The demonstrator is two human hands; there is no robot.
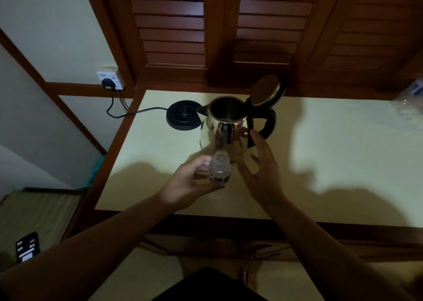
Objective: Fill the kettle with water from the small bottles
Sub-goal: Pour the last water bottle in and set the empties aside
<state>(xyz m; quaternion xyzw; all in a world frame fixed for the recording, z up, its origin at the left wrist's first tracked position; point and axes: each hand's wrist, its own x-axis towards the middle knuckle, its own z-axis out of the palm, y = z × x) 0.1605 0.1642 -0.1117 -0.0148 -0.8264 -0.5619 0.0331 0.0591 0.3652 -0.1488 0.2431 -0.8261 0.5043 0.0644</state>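
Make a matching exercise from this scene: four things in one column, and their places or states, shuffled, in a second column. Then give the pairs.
Things:
1. kettle lid
2. small bottle
3. kettle base
4. right hand

States or places:
A. on the table, left of the kettle, nothing on it
B. flipped up, open
C. fingers spread, holding nothing
D. uncapped, held in the left hand

Pairs: 1-B, 2-D, 3-A, 4-C
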